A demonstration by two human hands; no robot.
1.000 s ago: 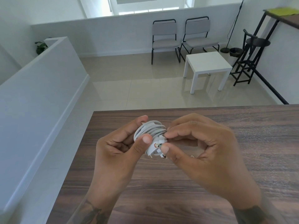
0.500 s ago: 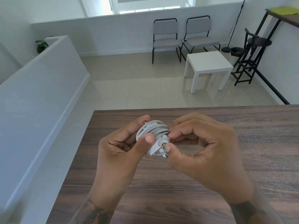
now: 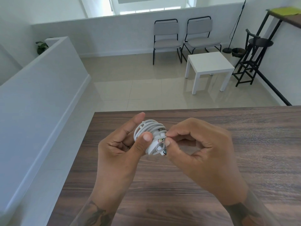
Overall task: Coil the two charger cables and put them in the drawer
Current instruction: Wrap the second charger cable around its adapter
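A white charger cable (image 3: 150, 129), wound into a tight coil, is held up above the dark wooden table (image 3: 244, 144). My left hand (image 3: 118, 144) grips the coil between thumb and fingers from the left. My right hand (image 3: 200, 150) pinches the cable's loose end at the right side of the coil, where frayed coloured wires show. No second cable and no drawer are in view.
The table's far edge (image 3: 195, 110) and left edge border tiled floor. Beyond stand a small white side table (image 3: 210, 62), two grey chairs (image 3: 166, 36), black stools (image 3: 254, 51) at the right and a white half wall (image 3: 40, 82) at the left.
Both hands stay at the coil in nearly the same place. The right fingers have shifted slightly on the cable end beside the coil.
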